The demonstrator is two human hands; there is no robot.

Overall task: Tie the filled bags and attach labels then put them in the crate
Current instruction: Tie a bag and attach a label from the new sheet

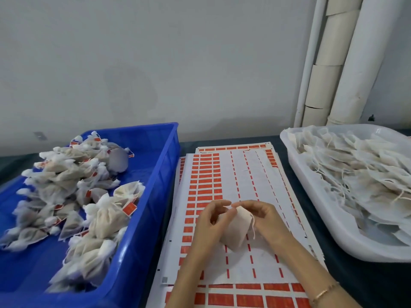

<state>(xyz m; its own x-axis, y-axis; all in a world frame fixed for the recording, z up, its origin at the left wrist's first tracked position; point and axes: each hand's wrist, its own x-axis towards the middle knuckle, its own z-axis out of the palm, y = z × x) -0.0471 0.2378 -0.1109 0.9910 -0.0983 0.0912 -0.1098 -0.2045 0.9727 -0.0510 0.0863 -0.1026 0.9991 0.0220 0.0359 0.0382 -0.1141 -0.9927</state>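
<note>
1. The left hand (pixel 210 222) and right hand (pixel 265 216) both pinch the top of one filled bag (pixel 235 230), at 6 o'clock above the label sheets (pixel 244 174).
2. The blue crate (pixel 155 192) of tied bags (pixel 104 218) sits at 9 o'clock; the white tray (pixel 367 252) of untied bags (pixel 355 174) sits at 3 o'clock.

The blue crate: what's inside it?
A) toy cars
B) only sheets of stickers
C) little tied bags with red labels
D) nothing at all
C: the blue crate holds a heap of tied bags, and several of them carry red labels.
</note>
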